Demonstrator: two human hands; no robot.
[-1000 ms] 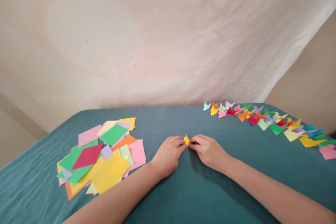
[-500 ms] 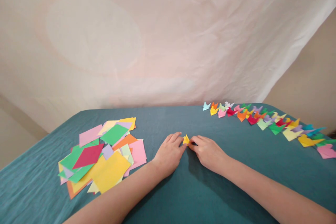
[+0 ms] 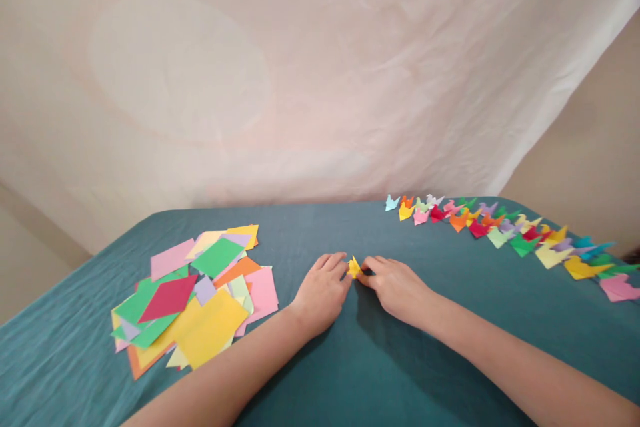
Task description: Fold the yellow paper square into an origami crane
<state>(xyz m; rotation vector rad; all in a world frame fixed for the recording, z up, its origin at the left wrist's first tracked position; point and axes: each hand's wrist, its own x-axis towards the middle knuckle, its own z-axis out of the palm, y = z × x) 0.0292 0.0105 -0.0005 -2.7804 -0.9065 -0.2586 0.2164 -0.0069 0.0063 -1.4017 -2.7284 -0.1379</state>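
A small yellow origami crane is between my two hands, just above or on the cloth in the middle of the table. My left hand grips its left side, with the fingers bent and close together. From the right, the thumb and forefinger of my right hand pinch the crane's other side. The fingertips hide its lower edges, while one pointed tip shows upright between them.
A loose pile of coloured paper sheets lies to the left, near my left forearm. Rows of small folded paper cranes run along the right back edge of the teal-covered table. Behind hangs a pale cloth.
Both hands stay at the yellow crane in nearly the same place. The fingers of my right hand have shifted slightly against it. The sheets and finished cranes keep their arrangement.
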